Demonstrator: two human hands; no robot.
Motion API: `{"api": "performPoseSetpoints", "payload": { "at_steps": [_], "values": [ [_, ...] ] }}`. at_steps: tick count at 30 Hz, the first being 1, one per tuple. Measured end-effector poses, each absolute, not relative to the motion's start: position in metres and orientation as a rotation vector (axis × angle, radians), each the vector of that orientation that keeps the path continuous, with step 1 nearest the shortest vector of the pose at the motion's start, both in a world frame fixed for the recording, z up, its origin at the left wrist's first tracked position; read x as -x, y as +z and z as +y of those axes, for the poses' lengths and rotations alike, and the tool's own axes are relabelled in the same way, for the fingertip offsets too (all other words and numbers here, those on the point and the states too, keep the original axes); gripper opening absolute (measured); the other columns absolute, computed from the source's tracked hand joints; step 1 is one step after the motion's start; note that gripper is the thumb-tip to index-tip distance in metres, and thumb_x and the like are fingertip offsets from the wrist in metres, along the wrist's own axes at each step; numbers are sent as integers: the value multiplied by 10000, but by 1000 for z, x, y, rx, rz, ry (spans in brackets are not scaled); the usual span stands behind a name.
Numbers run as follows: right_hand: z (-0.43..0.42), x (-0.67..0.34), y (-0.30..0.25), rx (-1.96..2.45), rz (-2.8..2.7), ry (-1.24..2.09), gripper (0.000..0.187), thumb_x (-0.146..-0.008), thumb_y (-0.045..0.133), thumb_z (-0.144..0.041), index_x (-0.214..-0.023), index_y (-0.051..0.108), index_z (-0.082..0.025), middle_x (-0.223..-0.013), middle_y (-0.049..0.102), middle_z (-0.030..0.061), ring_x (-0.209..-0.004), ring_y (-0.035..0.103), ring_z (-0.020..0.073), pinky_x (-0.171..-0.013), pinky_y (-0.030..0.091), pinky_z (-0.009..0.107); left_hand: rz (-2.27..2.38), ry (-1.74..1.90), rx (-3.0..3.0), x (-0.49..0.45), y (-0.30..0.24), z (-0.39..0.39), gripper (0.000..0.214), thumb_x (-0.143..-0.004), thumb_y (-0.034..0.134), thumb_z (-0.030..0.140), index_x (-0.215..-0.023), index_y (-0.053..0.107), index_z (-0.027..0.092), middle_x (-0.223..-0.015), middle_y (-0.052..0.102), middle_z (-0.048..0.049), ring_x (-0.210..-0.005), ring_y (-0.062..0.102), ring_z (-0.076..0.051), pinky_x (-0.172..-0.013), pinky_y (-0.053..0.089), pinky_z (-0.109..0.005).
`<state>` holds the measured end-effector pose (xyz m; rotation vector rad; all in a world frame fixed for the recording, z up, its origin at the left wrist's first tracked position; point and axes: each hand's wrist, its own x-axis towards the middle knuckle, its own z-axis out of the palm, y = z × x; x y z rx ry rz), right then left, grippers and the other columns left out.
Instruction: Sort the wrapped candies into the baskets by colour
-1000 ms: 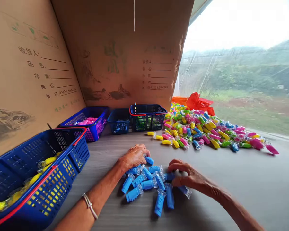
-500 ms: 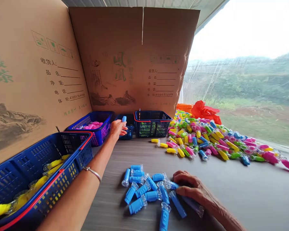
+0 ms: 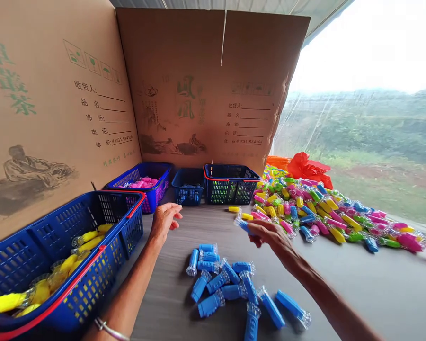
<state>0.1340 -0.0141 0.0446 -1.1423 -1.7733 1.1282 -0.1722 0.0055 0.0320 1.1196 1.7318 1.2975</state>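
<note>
Fingers of right hand (image 3: 271, 235) pinch blue tube (image 3: 242, 226), long axis slanting toward left hand (image 3: 163, 220), its fingers open, empty.

My left hand (image 3: 165, 221) is hovering just beside the large blue mesh basket (image 3: 131, 232), with room lying between it and the pile of blue plastic tubes (image 3: 218, 283).

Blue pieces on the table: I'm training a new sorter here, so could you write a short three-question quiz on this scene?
1. Which holds a blue piece: the left hand or the right hand?
2. True or false: the large blue basket holds yellow pieces.
3. Fill in the colour: the plastic bag behind the mixed pile is ____.

Key: 1. The right hand. 2. True. 3. Red.
</note>
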Motion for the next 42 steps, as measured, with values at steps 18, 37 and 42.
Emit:
{"api": "performPoseSetpoints", "payload": {
  "at_steps": [18,37,42],
  "values": [
    [38,-70,71,1115,-1633,1359,205,-694,693,-310,-839,700,-164,-771,695,38,-558,550,104,-529,443,234,1751,367,-1713,154,37,-14,186,-677,663,385,-671,704,203,-479,613,2,-369,505,-142,-434,317,-234],
    [-119,-210,-42,1674,-2124,88,298,-908,414,-427,-1054,649,-316,-1168,682,64,-799,731,239,-575,548,299,1558,539,-1467,150,23,-12,400,-591,585,248,-985,568,188,-527,579,27,-404,549,-176,-359,400,-236],
    [-118,-219,-55,1564,-2113,88,289,-911,454,-382,-1123,647,-349,-1207,677,51,-835,738,236,-618,577,274,1511,1131,-1269,177,63,33,345,-663,619,299,-960,599,126,-612,641,-35,-452,583,-156,-423,483,-253]
  ]
}}
